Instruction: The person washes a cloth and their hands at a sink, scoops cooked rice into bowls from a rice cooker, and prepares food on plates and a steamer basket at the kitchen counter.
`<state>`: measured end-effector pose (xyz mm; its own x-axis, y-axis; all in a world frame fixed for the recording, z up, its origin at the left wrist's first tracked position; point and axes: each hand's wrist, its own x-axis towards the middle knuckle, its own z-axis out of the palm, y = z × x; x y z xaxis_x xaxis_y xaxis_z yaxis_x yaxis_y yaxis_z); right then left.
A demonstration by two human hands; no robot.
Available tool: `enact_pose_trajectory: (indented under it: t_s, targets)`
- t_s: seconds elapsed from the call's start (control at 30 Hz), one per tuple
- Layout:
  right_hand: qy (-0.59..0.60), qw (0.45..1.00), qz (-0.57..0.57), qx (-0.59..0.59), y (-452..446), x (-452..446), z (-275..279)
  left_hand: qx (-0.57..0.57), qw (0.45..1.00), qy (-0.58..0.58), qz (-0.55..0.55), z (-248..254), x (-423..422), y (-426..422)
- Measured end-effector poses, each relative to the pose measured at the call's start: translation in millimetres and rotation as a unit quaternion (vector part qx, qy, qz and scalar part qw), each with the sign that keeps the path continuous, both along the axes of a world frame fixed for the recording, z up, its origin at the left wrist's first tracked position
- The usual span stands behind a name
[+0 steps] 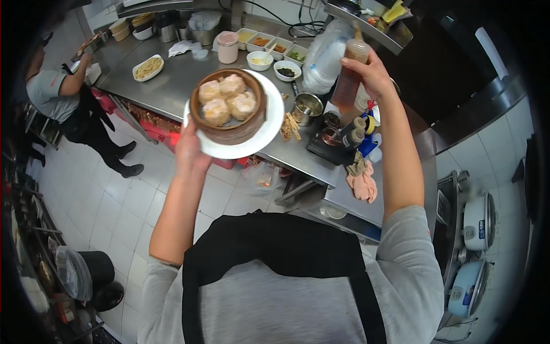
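Note:
My left hand [193, 146] grips the near left rim of a white plate [275, 123]. On that plate stands a round bamboo steamer [235, 133] holding several siu mai dumplings [231, 85]. My right hand [369, 74] is wrapped round a clear squeeze bottle [346, 89] of reddish-brown liquid, nozzle upward. Below the bottle, a dark caddy [326, 150] holds more bottles and jars on the steel counter. Beside the caddy is a metal pot [307, 108]. A plastic-wrapped white stack [323, 66] stands just left of my right hand.
Along the steel counter [163, 86] are an oval dish of food [148, 68], a pink-lidded jar [227, 47], small bowls [287, 70] and ingredient trays [260, 43]. A pink cloth [362, 186] lies at the right. Another person [66, 92] stands at the left; rice cookers [478, 221] sit far right.

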<state>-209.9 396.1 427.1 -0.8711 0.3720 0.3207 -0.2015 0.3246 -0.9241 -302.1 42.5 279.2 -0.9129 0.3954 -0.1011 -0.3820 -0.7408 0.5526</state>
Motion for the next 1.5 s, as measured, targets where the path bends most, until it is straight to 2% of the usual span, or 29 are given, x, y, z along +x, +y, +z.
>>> enact_pose_trajectory:
  t_s: [0.13,0.27,0.37,0.4,0.47,0.53,0.63,0.73,0.83,0.9,0.93,1.0,1.1,1.17,1.2,1.23,1.27,1.3,1.33,1.5]
  targets:
    - [0.121,0.977,-0.131,0.116,69.5,-19.6,-44.0,-0.032,0.994,-0.072,0.071,2.4,17.3,-28.1]
    - [-0.067,0.931,-0.278,0.225,98.0,-33.9,-94.0,-0.062,0.984,-0.094,0.138,-37.1,34.8,-79.6]
    - [-0.257,0.843,-0.354,0.313,96.6,-43.8,-117.1,-0.100,0.968,-0.126,0.194,-66.1,53.1,-121.9]
    - [-0.305,0.826,-0.345,0.325,117.3,-53.4,-138.6,-0.110,0.964,-0.129,0.207,-74.7,59.0,-135.6]
    - [-0.395,0.819,-0.266,0.321,128.4,-60.0,-142.4,-0.129,0.953,-0.142,0.233,-80.0,74.1,-154.4]
    - [-0.446,0.824,-0.168,0.306,112.2,-56.3,-116.7,-0.154,0.935,-0.157,0.277,-81.7,85.5,-165.6]
    - [-0.304,0.759,-0.187,0.545,91.0,-53.2,-73.3,-0.132,0.925,-0.185,0.305,-92.6,94.5,-185.6]
    - [-0.203,0.821,-0.201,0.494,31.0,-80.9,-59.3,-0.120,0.930,-0.180,0.297,-92.8,100.1,-191.1]
    - [-0.120,0.849,0.036,0.513,-27.1,-128.0,-127.7,-0.120,0.938,-0.169,0.278,-86.9,102.7,-189.0]
    - [-0.155,0.798,0.068,0.579,-60.8,-150.7,-182.6,-0.119,0.937,-0.176,0.276,-81.7,107.5,-183.5]
    - [-0.123,0.757,0.063,0.639,-72.0,-154.3,-204.6,-0.146,0.929,-0.182,0.288,-85.2,106.9,-183.1]
    - [-0.170,0.757,0.069,0.628,-86.7,-152.4,-223.7,-0.140,0.943,-0.149,0.263,-100.0,106.6,-189.5]
    - [-0.073,0.807,0.044,0.584,-85.7,-155.7,-232.9,-0.140,0.946,-0.128,0.264,-81.0,102.1,-166.3]
    - [-0.024,0.898,-0.001,0.439,-106.9,-139.5,-201.6,-0.122,0.960,-0.116,0.224,-67.7,96.1,-152.3]
    - [-0.001,0.932,-0.031,0.362,-115.5,-125.6,-182.4,-0.125,0.964,-0.114,0.207,-64.1,92.4,-145.7]
    - [-0.035,0.979,-0.011,0.198,-120.7,-112.3,-169.9,-0.128,0.968,-0.110,0.187,-59.7,88.4,-137.8]
    - [-0.061,0.998,0.006,0.027,-124.3,-99.5,-158.3,-0.116,0.975,-0.098,0.164,-56.5,83.7,-128.9]
    - [-0.077,0.986,0.022,-0.145,-125.5,-86.7,-150.3,-0.118,0.978,-0.096,0.146,-52.4,78.5,-119.1]
    - [-0.064,0.976,0.027,-0.208,-125.2,-70.7,-147.2,-0.119,0.980,-0.094,0.127,-48.1,74.7,-108.3]
    - [-0.020,0.953,-0.034,-0.300,-116.1,18.4,-141.6,-0.117,0.990,-0.071,0.020,-27.3,69.7,-46.1]
